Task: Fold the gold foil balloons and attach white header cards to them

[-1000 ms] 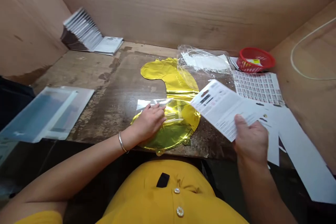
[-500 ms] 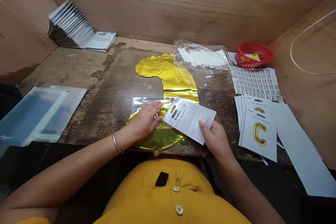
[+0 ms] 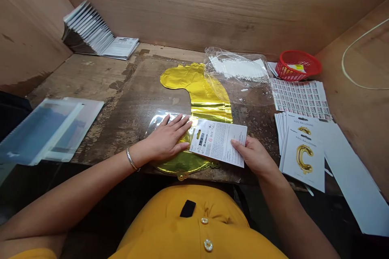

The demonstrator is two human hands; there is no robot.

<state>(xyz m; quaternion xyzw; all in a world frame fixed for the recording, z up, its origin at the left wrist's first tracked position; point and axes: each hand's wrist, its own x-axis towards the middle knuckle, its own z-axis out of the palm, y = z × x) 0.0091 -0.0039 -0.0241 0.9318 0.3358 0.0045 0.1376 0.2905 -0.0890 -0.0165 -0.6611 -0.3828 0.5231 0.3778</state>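
My left hand (image 3: 168, 137) lies flat with fingers spread on a clear plastic sleeve (image 3: 155, 120), over the lower part of a flat gold foil balloon (image 3: 209, 97). In my right hand (image 3: 255, 153) a white printed card (image 3: 223, 141) is pinched at its right end, thumb on top. The card shows small black text and a hang hole at its left end. That left end meets the sleeve's right edge beside my left fingertips; whether it is inside the sleeve I cannot tell.
White cards picturing a gold C balloon (image 3: 304, 158) lie at right, below a sticker sheet (image 3: 300, 97) and red basket (image 3: 282, 68). Behind the balloon is a clear bag of white strips (image 3: 240, 66). Plastic sleeves (image 3: 60, 129) lie left; folded cards (image 3: 91, 28) stand back left.
The card has turned to lie more level, and its left end has come to the sleeve's edge. My left hand has flattened and spread on the sleeve. The view has shifted slightly.
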